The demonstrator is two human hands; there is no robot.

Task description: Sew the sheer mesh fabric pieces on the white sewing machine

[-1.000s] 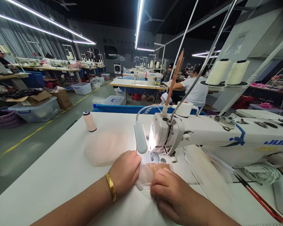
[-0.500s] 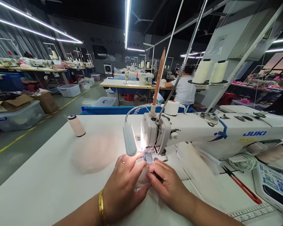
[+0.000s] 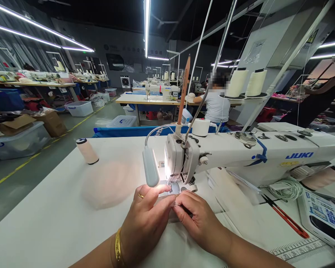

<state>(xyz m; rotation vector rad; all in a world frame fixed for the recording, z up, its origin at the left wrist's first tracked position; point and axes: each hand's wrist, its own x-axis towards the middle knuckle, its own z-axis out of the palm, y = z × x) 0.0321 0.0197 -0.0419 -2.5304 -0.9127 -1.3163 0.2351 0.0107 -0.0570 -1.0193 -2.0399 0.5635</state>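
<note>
My left hand (image 3: 147, 216), with a gold ring and bangle, is closed in front of the white JUKI sewing machine (image 3: 226, 150). Its forefinger points in beside the needle area, while the thumb meets the fingertips of my right hand (image 3: 202, 217). Between both hands is a sheer pale fabric (image 3: 176, 217), pinched close to the presser foot. My right thumb and forefinger are pressed together on it, with a dark narrow thing partly hidden beneath them. A lit grey lamp (image 3: 150, 167) hangs just above my left fingers. The fabric's edge at the needle is too small to make out.
Left on the white table (image 3: 44, 223) are a thread cone (image 3: 87, 152) and sheer pinkish fabric (image 3: 108, 184). To the right lie a red two-pronged tool (image 3: 289, 219), a coiled cable (image 3: 286, 190), and a ruler (image 3: 298, 250). A person (image 3: 217, 100) sits farther back.
My left thumb and fingers have drawn in against my right fingertips. The view has shifted slightly, and another person shows more at the far right.
</note>
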